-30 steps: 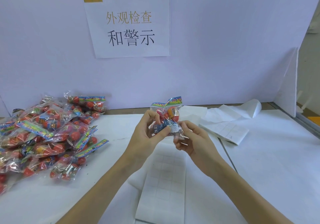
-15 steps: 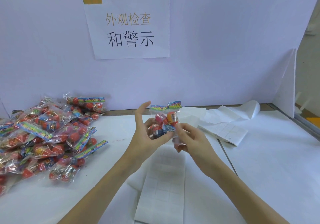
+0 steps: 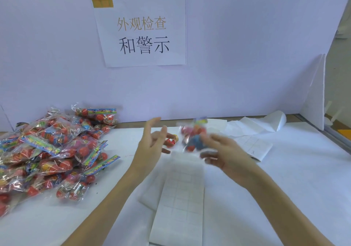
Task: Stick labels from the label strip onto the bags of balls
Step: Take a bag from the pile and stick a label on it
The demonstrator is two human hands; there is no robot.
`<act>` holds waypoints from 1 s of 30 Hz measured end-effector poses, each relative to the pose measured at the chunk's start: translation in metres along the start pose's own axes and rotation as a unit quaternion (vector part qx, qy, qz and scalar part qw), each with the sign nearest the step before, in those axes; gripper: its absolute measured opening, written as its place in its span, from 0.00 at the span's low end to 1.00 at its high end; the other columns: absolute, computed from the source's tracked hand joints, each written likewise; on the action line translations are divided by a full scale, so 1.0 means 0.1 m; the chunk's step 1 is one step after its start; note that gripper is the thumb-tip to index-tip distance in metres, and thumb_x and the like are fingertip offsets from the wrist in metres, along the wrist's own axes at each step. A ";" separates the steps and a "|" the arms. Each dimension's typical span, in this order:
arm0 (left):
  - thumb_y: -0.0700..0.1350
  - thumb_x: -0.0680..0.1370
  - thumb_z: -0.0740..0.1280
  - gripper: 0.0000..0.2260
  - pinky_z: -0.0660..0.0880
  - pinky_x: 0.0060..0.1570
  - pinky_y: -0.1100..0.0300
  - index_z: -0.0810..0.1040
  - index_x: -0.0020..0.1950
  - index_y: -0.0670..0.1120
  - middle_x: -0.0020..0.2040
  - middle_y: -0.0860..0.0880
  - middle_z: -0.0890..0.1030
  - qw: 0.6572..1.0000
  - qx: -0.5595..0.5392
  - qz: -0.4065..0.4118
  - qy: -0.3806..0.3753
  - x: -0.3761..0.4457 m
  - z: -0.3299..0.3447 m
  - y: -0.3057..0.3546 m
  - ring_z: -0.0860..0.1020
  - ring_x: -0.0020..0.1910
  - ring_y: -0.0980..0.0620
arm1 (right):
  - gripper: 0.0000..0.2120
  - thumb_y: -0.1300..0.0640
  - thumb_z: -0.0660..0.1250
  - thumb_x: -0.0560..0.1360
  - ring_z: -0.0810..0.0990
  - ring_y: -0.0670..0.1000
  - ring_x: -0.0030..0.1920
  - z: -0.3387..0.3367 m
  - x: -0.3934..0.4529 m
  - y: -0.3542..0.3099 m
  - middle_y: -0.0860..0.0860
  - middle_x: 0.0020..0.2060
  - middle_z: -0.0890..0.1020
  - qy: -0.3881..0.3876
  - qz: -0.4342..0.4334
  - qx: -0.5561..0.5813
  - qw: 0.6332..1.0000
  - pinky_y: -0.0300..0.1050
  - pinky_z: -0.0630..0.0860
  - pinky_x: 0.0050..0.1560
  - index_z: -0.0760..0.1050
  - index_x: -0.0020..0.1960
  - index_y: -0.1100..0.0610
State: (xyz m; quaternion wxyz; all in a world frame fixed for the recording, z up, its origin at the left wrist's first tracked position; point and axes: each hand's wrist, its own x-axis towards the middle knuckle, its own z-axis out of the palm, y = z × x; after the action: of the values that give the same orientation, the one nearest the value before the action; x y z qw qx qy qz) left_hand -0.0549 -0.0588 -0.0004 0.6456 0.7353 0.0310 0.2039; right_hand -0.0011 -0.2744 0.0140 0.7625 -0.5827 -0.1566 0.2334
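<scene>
The left hand (image 3: 150,147) has let go of the bag of balls (image 3: 193,136), fingers spread; the blurred right hand (image 3: 226,156) grips it above the label strip (image 3: 180,198) mid-worktop.

Right hand (image 3: 224,154) holds a blurred bag of balls (image 3: 193,137); left hand (image 3: 152,143) open beside it

lilac wall (image 3: 237,55), white table (image 3: 284,179)

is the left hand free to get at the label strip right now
Probably yes. The left hand is open and holds nothing, and the label strip lies flat on the table just below it with nothing on top. The right hand holds the bag of balls, off to the side.
</scene>
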 end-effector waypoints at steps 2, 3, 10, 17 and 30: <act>0.51 0.84 0.66 0.14 0.79 0.51 0.50 0.71 0.69 0.52 0.52 0.48 0.84 0.974 0.199 0.078 0.075 0.08 -0.19 -0.09 0.82 0.49 0.47 | 0.11 0.50 0.70 0.80 0.84 0.49 0.50 -0.15 -0.03 -0.17 0.51 0.65 0.80 -0.116 -0.057 0.262 0.956 0.38 0.78 0.42 0.82 0.60 0.50; 0.48 0.83 0.68 0.15 0.78 0.53 0.47 0.73 0.69 0.48 0.55 0.46 0.82 0.914 0.366 0.139 0.110 0.11 -0.29 -0.17 0.80 0.53 0.44 | 0.15 0.50 0.68 0.81 0.82 0.50 0.60 -0.20 -0.05 -0.23 0.51 0.74 0.74 -0.199 -0.084 0.366 0.905 0.39 0.79 0.49 0.79 0.67 0.47; 0.60 0.83 0.59 0.26 0.56 0.74 0.31 0.68 0.77 0.46 0.78 0.30 0.63 0.627 0.759 -0.129 0.122 0.17 -0.73 -0.49 0.60 0.77 0.28 | 0.27 0.53 0.67 0.83 0.79 0.52 0.66 -0.19 0.05 0.03 0.53 0.75 0.75 -0.206 -0.015 0.262 0.943 0.41 0.78 0.57 0.66 0.81 0.51; 0.42 0.80 0.62 0.17 0.68 0.63 0.54 0.68 0.70 0.46 0.64 0.47 0.76 0.649 0.753 -0.084 0.061 0.19 -0.86 -0.43 0.76 0.64 0.46 | 0.32 0.51 0.79 0.71 0.80 0.50 0.49 -0.10 0.10 0.19 0.52 0.54 0.82 -0.160 0.047 0.191 0.967 0.42 0.79 0.50 0.77 0.73 0.57; 0.47 0.78 0.74 0.25 0.62 0.71 0.38 0.74 0.73 0.43 0.73 0.36 0.71 0.741 0.660 -0.008 0.125 0.15 -0.82 -0.47 0.69 0.71 0.31 | 0.32 0.55 0.83 0.64 0.78 0.51 0.41 -0.09 0.10 0.22 0.53 0.46 0.81 -0.080 0.062 0.211 0.972 0.42 0.77 0.42 0.82 0.67 0.60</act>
State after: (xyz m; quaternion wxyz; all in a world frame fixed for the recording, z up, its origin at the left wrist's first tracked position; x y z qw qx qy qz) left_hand -0.0592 0.0302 -0.0351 -0.0094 0.9450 0.2442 0.2172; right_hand 0.0083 -0.2718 -0.0096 0.8372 -0.3967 -0.1275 0.3541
